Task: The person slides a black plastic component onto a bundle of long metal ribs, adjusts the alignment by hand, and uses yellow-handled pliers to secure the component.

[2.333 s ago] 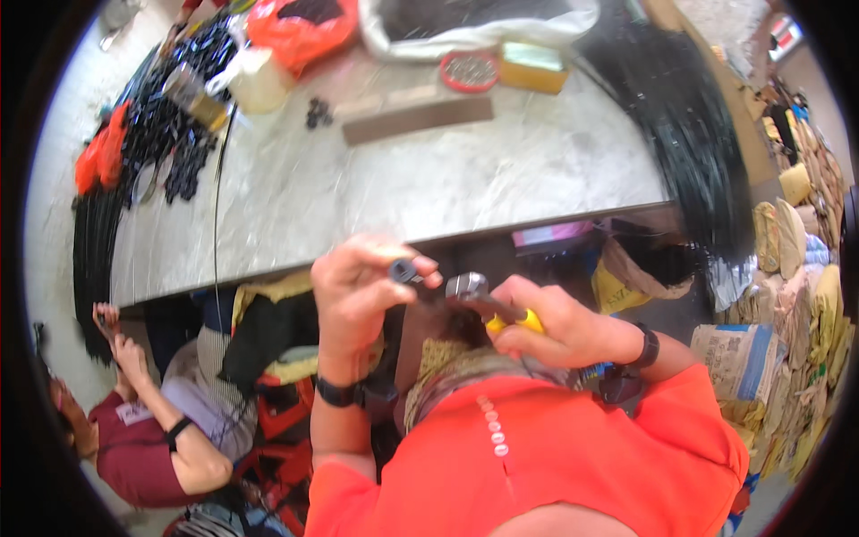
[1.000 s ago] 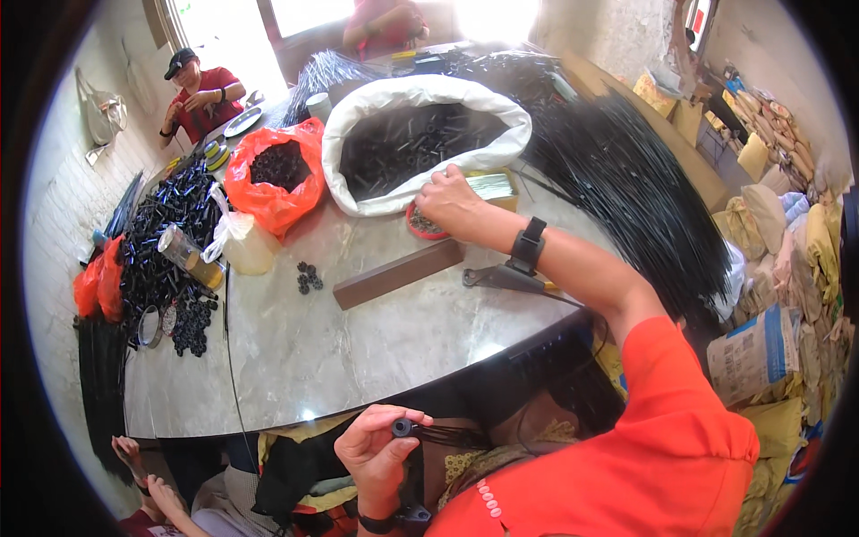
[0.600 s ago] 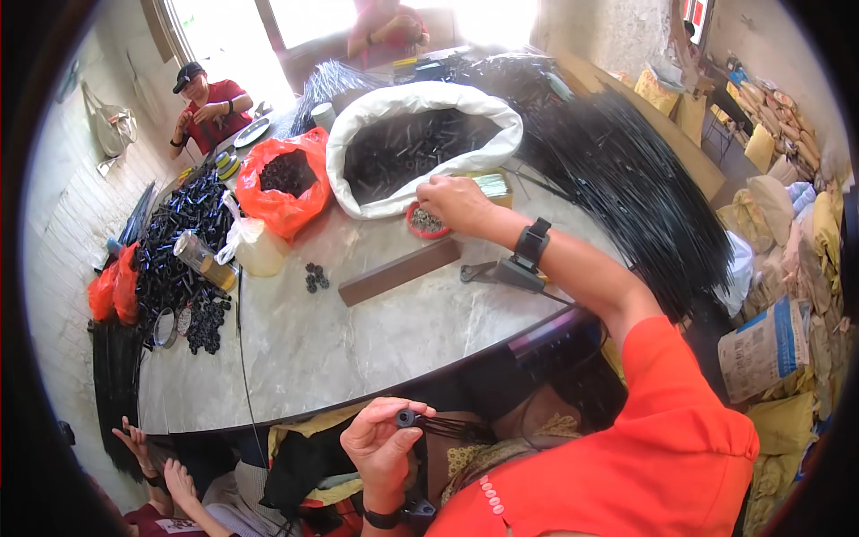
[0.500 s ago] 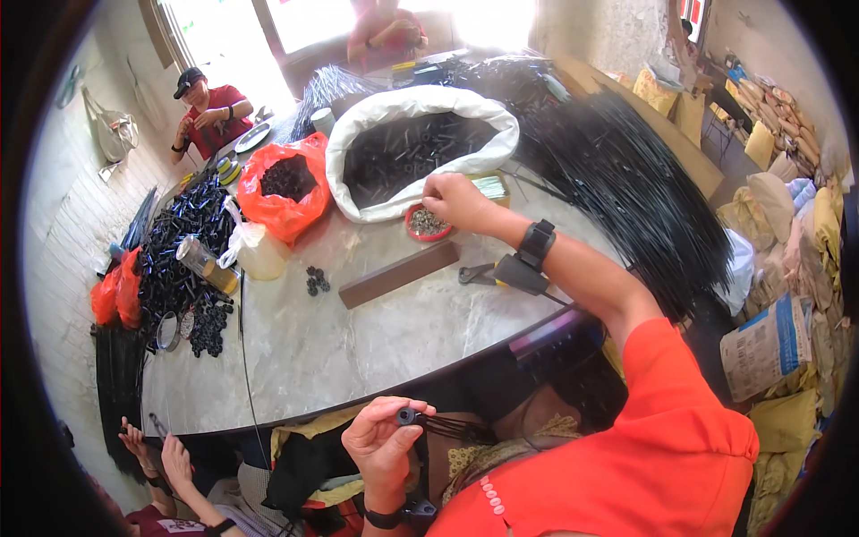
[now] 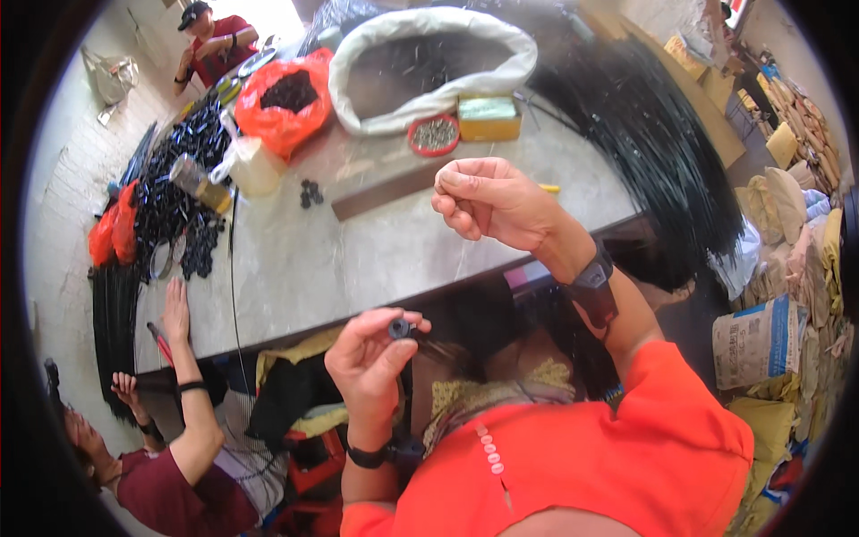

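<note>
Head view: nearside of the brown bar (image 5: 385, 196), your left hand (image 5: 365, 358) rim-pinches a likely light, stiff black collar (image 5: 401, 328); right hand (image 5: 497, 199) pinched, contents unclear.

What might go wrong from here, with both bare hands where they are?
The left hand holds a small black round piece with a hole by the fingertips, beyond the grey marbled table's near edge; a slip might drop it off the table.

The right hand is pinched; anything in it is too small to make out and might fall unnoticed.

The open round red dish might spill its small silvery pieces if bumped.
</note>
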A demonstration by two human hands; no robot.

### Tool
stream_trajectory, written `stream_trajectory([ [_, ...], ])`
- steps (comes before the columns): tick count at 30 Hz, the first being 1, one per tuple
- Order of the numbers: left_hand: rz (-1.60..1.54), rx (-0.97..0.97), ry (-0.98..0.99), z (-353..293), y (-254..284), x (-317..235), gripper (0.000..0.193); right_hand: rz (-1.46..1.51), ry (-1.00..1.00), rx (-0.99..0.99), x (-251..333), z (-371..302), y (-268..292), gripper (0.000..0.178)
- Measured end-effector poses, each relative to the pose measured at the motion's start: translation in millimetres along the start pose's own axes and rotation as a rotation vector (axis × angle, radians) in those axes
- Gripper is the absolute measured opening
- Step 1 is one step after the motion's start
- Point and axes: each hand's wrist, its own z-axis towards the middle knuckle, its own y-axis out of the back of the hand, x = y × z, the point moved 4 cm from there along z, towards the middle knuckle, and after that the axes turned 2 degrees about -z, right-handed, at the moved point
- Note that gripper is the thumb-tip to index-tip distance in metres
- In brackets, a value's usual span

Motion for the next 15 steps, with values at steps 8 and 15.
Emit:
stream_trajectory([
  [8, -0.003, -0.039, -0.016, -6.5, 5.1, -3.0, 0.033, 0.271, -0.07, 0.111, -52.7, -20.8, -26.8, 0.017],
  [15, -0.003, -0.041, -0.022, -7.6, 8.9, -2.4, 0.034, 0.329, -0.104, 0.059, -72.4, -27.4, -38.5, 0.014],
])
